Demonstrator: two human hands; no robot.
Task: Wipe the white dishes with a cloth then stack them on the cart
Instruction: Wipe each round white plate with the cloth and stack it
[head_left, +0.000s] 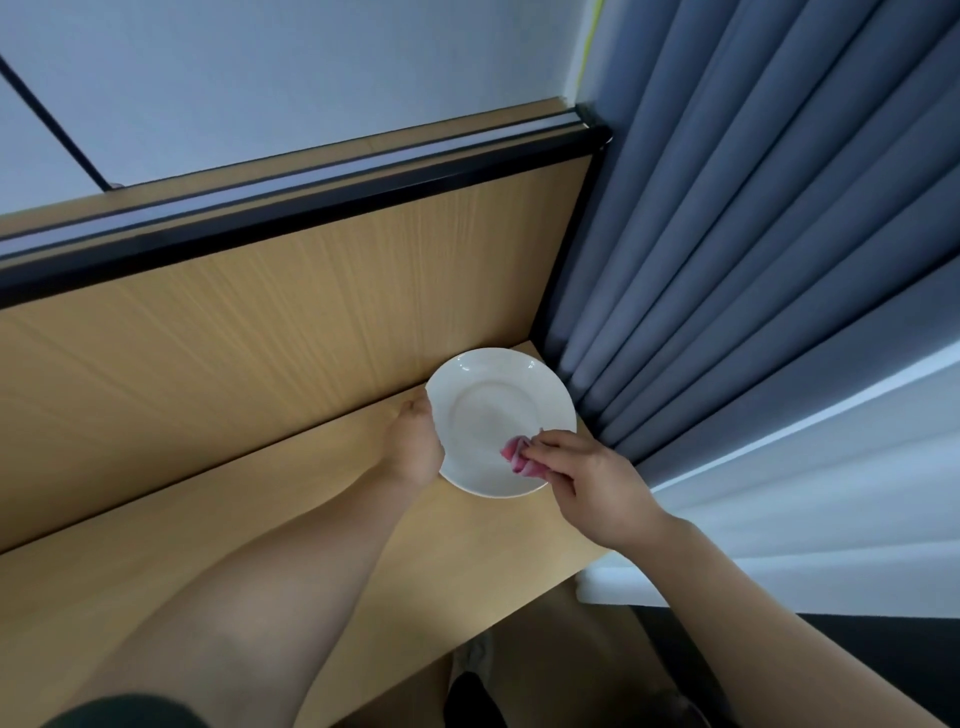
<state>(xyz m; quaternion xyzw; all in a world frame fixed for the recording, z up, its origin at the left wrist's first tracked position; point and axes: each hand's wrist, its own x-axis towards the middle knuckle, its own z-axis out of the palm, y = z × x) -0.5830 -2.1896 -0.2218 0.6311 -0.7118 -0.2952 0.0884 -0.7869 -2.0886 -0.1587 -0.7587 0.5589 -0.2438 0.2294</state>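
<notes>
Holding a white plate (498, 415) over the far right corner of the wooden desk (208, 519), I grip its left rim with my left hand (415, 441), fingers curled under the edge and thumb along the side. The plate faces up toward me, tilted a little, and I cannot tell whether its far edge touches the desk. My right hand (587, 483) pinches a bunched pink cloth (519, 457) between thumb and fingers and presses it against the plate's near right part, just inside the rim. A wood-grain partition (311, 312) with a dark top rail rises behind the desk, and grey-blue curtains (753, 234) hang just beside the plate on the right. Both my forearms are bare, reaching in from below.
</notes>
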